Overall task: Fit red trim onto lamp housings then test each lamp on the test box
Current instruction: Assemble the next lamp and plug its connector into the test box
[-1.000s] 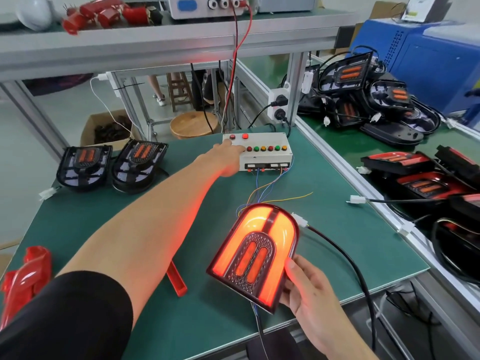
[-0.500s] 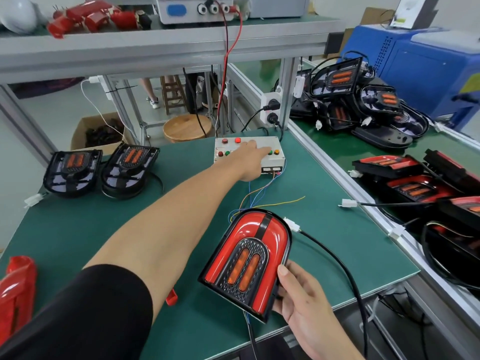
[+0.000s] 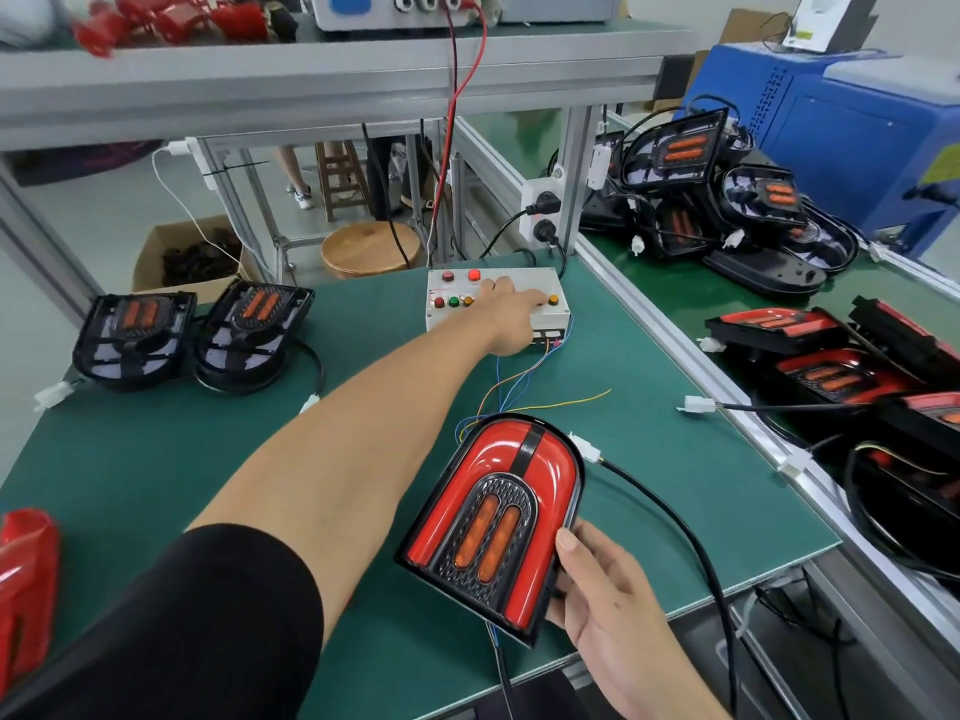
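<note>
My right hand grips the lower right edge of a lamp with red trim fitted, tilted up over the green mat near the table's front edge. The lamp is unlit. Its black cable runs off to the right, and coloured wires lead to the white test box at the back. My left hand lies on the test box with its fingers stretched over the row of buttons toward the right end. Two black housings without trim sit at the back left.
Red trim pieces lie at the left edge. The bench on the right holds several lamps and loose white connectors. A power supply stands on the shelf above, with red and black leads hanging down.
The lamp glowed bright red a second ago and is now dark. My left hand has slid rightward along the test box buttons. My right hand keeps holding the lamp.
</note>
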Available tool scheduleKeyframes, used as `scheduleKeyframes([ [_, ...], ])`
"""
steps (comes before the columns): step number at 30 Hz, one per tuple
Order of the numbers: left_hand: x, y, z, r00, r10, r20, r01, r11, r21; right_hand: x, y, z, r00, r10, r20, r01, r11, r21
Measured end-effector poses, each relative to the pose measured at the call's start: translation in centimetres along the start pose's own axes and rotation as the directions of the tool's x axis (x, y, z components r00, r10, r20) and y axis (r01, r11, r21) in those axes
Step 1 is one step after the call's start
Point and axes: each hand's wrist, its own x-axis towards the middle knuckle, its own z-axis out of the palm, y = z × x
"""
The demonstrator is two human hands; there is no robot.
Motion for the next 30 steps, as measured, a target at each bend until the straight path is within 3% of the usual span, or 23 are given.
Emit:
scheduleKeyframes([
  [11,-0.1,-0.1,-0.2,0.999,0.007,0.05,-0.017,0.982,0.189,0.0,0.0,0.1,1.0,0.009,0.0,-0.009,0.998,-0.064],
  [13,-0.6,-0.1,-0.4,0.999,0.041,0.031,-0.045,0.986,0.158,0.1,0.1,0.1,1.0,0.023,-0.014,-0.025,0.995,-0.101],
  [16,-2.1,0.5,-0.2,0.975,0.193,-0.109,-0.191,0.981,0.028,0.1,0.1,0.3,0.999,0.048,-0.025,-0.052,0.987,-0.149],
  [19,-3.9,1.7,0.7,0.95,0.311,0.002,-0.311,0.95,0.019,0.0,-0.1,0.7,0.998,0.062,-0.023,-0.065,0.979,-0.194],
  [22,-4.5,2.5,1.9,0.938,0.325,0.122,-0.347,0.901,0.259,0.1,-0.1,0.6,0.997,0.068,-0.02,-0.071,0.98,-0.188],
  [26,-4.2,3.2,3.3,0.953,0.258,0.161,-0.301,0.877,0.376,0.0,-0.1,0.6,0.997,0.068,-0.022,-0.071,0.979,-0.192],
  [30,-3.6,4.2,3.6,0.933,0.315,0.175,-0.358,0.861,0.362,0.2,0.0,0.4,0.997,0.073,-0.015,-0.075,0.971,-0.226],
])
